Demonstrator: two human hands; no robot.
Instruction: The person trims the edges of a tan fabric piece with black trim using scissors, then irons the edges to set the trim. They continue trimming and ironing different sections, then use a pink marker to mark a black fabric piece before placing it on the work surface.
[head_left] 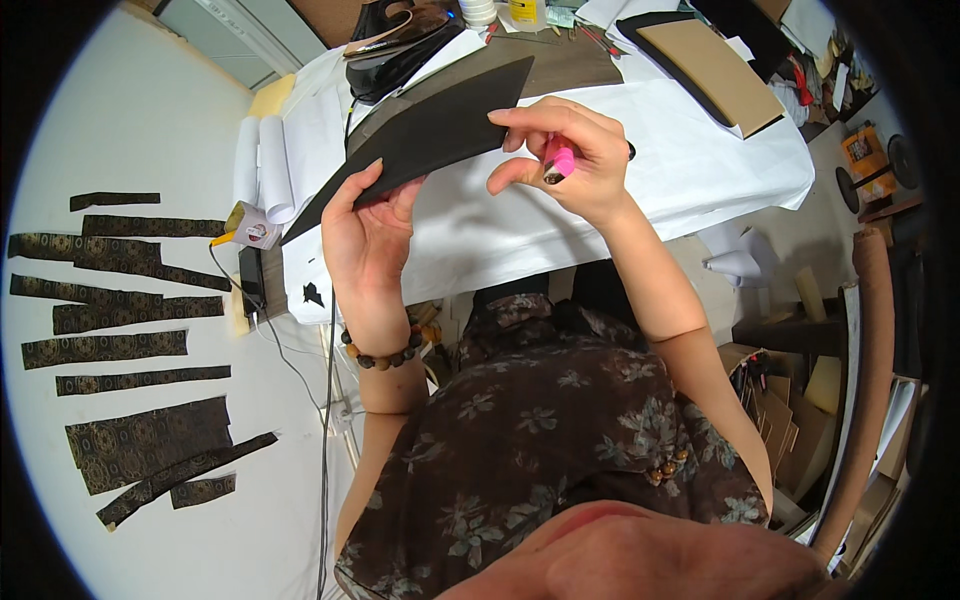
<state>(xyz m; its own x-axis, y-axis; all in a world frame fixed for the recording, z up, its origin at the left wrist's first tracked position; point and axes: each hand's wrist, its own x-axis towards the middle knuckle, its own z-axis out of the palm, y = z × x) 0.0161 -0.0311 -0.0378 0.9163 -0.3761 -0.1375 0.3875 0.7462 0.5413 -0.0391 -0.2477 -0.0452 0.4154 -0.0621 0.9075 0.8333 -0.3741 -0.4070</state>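
Note:
A stiff black sheet [430, 135], long and curved along its edge, is held up above the white-covered table. My left hand [370, 225] grips its near edge, thumb on top and fingers underneath. My right hand [575, 155] is at the sheet's right end, with its index fingertip at the edge and the thumb apart from it. Held in the curled fingers of that hand is a pink, pen-like tool [560, 160] with a dark tip; most of its length is hidden.
A dark glossy appliance [400, 50] stands at the table's back left, by white paper rolls [275, 170]. A tan board [710, 75] lies at the back right. Patterned dark strips [105, 350] are on the left wall. A brown roll [865, 370] stands at the right.

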